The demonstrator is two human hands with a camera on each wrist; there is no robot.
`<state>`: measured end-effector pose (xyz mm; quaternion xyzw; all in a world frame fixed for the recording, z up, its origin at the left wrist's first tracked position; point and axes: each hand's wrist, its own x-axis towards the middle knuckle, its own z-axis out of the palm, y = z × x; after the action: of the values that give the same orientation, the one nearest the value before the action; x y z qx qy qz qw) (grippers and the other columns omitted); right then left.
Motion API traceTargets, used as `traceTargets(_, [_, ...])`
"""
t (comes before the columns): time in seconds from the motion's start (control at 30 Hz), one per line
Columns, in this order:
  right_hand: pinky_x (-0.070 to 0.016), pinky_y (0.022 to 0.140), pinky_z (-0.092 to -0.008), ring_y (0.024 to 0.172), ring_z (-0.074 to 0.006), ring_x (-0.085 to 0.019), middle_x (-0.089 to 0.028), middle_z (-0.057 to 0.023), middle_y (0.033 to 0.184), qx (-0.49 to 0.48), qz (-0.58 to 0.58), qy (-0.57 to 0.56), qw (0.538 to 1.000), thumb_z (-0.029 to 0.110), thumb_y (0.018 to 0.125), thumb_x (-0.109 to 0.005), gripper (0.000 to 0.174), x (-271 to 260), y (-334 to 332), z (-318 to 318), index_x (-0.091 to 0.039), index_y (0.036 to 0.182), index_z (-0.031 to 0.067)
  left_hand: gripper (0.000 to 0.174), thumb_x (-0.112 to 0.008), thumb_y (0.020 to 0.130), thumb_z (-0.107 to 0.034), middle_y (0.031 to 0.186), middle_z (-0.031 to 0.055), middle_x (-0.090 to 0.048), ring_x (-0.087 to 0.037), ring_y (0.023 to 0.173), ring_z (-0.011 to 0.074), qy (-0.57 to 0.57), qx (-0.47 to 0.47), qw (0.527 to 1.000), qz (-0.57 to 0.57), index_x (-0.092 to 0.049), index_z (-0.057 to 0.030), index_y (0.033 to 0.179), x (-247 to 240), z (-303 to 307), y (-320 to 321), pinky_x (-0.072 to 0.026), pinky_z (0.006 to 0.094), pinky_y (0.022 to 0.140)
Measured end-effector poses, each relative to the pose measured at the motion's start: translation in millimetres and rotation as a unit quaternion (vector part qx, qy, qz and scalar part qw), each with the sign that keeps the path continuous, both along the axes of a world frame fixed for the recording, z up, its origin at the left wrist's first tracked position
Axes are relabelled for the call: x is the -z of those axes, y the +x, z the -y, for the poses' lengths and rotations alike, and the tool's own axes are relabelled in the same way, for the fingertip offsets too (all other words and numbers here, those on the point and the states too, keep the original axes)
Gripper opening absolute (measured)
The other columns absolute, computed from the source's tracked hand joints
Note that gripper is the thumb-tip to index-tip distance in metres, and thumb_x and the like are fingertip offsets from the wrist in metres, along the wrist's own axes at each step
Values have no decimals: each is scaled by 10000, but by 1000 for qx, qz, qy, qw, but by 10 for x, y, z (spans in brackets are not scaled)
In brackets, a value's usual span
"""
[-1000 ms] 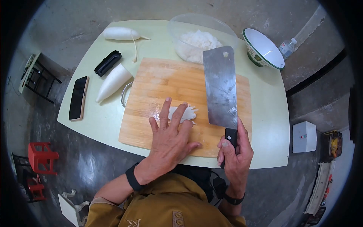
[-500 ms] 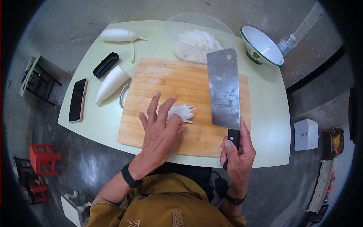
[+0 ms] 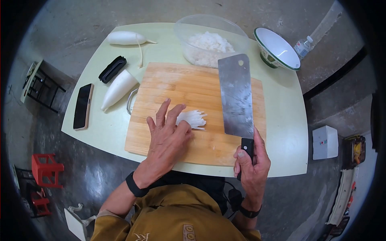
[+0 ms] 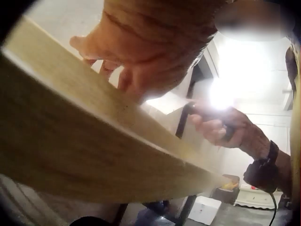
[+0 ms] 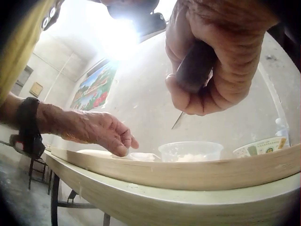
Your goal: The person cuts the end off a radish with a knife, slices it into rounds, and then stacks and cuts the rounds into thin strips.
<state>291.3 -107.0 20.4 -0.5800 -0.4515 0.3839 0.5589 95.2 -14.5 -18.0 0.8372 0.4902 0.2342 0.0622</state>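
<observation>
In the head view my right hand [image 3: 253, 162] grips a cleaver [image 3: 236, 96] by its black handle, its broad blade over the right part of the wooden cutting board [image 3: 181, 84]. My left hand [image 3: 167, 136] is over the board's lower left. Its fingers are spread loosely, the index finger bent, and the thumb is hidden from above. Close by its fingers lies a fanned bunch of cut white radish strips [image 3: 193, 119], partly covered by the hand. The right wrist view shows the left hand [image 5: 101, 129] low at the board, the white strips just beyond its fingertips.
A clear plastic bowl [image 3: 183, 40] of shredded radish stands behind the board, a green-rimmed bowl [image 3: 277, 46] to its right. Left of the board are a cut radish [image 3: 120, 90], a black case [image 3: 112, 69] and a phone [image 3: 83, 106]. A whole radish [image 3: 124, 38] lies further back.
My left hand has shifted left and drawn back, uncovering more of the strips, and its index finger has bent. The cleaver has moved slightly right and stays in my right hand.
</observation>
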Motion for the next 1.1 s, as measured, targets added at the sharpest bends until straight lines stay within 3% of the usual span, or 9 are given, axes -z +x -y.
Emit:
traceTargets(0.1, [-406,453,-200,529,-39,-459,-564,-19,794,-4,2,3,1000,23,949,-566,552,7,5,-3,-371,1466,7,176,-763,741,-91,1430,93,-406,-231,1423,394,-3,52,999,-5,-615,-116,832,-86,28,-59,-291,728,952])
traceTargets(0.17, [-406,453,-200,528,-39,-458,-562,-18,791,-4,5,2,1000,24,949,-566,552,14,-5,-7,-370,1465,6,120,-721,781,-88,1446,91,-394,-211,1432,396,-44,137,989,-44,-629,-132,843,-204,27,-85,-284,736,959])
traceTargets(0.37, [-403,455,-197,530,-37,-456,-560,-13,788,-10,-2,-3,1000,26,949,-568,552,29,-12,-17,-372,1464,5,133,-703,794,-107,1479,82,-355,-182,1440,406,-21,162,981,-102,-581,-111,846,-166,-49,-70,-270,749,965])
traceTargets(0.57, [-398,455,-198,531,-37,-452,-551,-8,784,-7,6,-3,1000,30,949,-569,551,39,15,-19,-374,1464,8,113,-673,822,-122,1508,81,-315,-114,1452,429,-64,157,984,-52,-569,-98,858,-185,-52,-33,-249,799,967])
traceTargets(0.9, [-392,455,-199,530,-37,-445,-551,-10,797,-13,9,-16,1000,11,944,-560,553,43,6,-50,-378,1466,24,96,-662,836,-145,1541,91,-267,-60,1470,430,-26,191,976,-103,-580,-107,869,-174,-98,-7,-253,809,959])
traceTargets(1.0, [-393,457,-198,531,-36,-444,-552,-10,800,-11,7,-20,1000,7,943,-560,553,42,21,-44,-380,1465,24,105,-665,838,-135,1544,99,-266,-76,1468,432,-38,185,976,-105,-569,-93,849,-179,-68,-5,-264,805,944])
traceTargets(1.1, [-395,459,-196,532,-36,-443,-552,-7,800,-11,5,-20,1000,3,941,-560,553,46,38,-37,-381,1463,23,82,-576,840,-33,1527,160,-268,-119,1458,451,-17,186,977,-99,-501,-19,808,-196,-24,-10,-311,792,887])
